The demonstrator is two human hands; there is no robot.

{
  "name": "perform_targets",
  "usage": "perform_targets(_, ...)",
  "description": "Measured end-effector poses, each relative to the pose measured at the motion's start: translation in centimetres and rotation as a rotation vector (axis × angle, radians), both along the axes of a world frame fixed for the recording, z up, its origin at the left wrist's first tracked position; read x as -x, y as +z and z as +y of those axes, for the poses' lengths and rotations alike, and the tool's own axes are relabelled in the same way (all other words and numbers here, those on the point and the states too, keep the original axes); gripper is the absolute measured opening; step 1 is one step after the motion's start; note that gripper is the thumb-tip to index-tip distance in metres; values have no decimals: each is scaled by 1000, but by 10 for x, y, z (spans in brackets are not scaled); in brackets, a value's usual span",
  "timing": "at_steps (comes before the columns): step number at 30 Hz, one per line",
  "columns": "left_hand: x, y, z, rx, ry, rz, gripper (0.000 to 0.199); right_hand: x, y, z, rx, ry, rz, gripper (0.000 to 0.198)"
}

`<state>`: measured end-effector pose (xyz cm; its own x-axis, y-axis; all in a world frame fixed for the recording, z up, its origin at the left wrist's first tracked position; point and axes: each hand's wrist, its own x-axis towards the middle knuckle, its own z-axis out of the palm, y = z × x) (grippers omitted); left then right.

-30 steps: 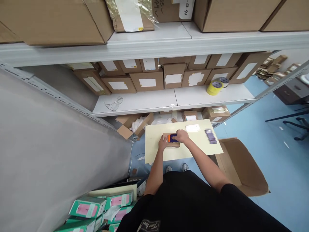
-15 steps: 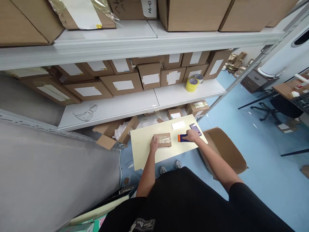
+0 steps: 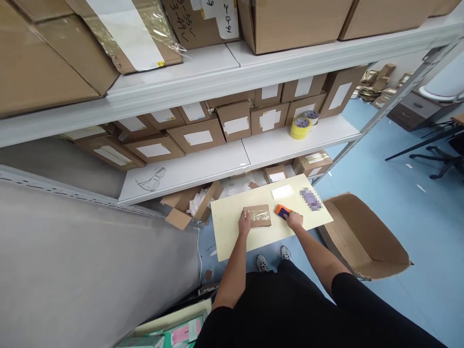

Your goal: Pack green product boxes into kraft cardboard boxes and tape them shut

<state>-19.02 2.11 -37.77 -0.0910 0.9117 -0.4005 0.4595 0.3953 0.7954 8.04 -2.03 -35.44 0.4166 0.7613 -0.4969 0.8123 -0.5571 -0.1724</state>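
A small flat cardboard box [image 3: 258, 216], with shiny clear tape across its top, lies on the cream tabletop [image 3: 232, 241]. My left hand [image 3: 245, 223] grips its left edge, thumb on top and fingers partly hidden at the side. To the right of the box, my right hand [image 3: 295, 220] is closed round a dark blue and orange hand-held tool [image 3: 282, 211]. Its exact kind I cannot make out. The orange end points left towards the box, apart from it. Behind them lie a white label sheet [image 3: 282, 192] and a blurred-out phone [image 3: 311, 199].
Grey shelving [image 3: 195, 169] with several labelled boxes rises behind the table. Yellow tape rolls [image 3: 300, 128] and glasses [image 3: 151, 180] rest on its middle shelf. An open box with white packing [image 3: 197, 202] stands left; a big open carton [image 3: 366, 237] sits on the floor right.
My right hand has turned the tool so that its orange end now tilts up and left. My left hand stays on the box. The whole view has shifted and tilted.
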Motion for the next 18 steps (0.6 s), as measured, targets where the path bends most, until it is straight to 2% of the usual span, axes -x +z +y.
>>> perform_targets(3, 0, 1, 0, 6, -9, 4, 55, -6, -6, 2, 16, -31, 28, 37)
perform_targets(5, 1, 2, 1, 7, -13, 7, 54, 10, -5, 1, -60, -56, 96, 42)
perform_targets(6, 1, 3, 1, 4, -13, 6, 53, 23, -3, 0, -114, -75, 165, 45)
perform_targets(8, 2, 4, 1, 5, -3, -6, 53, 55, 0, -6, -239, -77, 435, 48)
perform_targets(10, 1, 4, 1, 12, 13, -16, 53, 82, 4, -12, -272, -84, 659, 47)
perform_targets(12, -2, 4, 1, 21, 35, -36, 52, 95, 9, -15, -289, -123, 792, 53)
perform_targets(15, -7, -1, -3, -24, 92, -154, 54, 85, 17, -15, -288, -171, 992, 53)
perform_targets(18, -9, -11, -12, -151, 109, -343, 62, 60, 23, -14, -365, -200, 1141, 52)
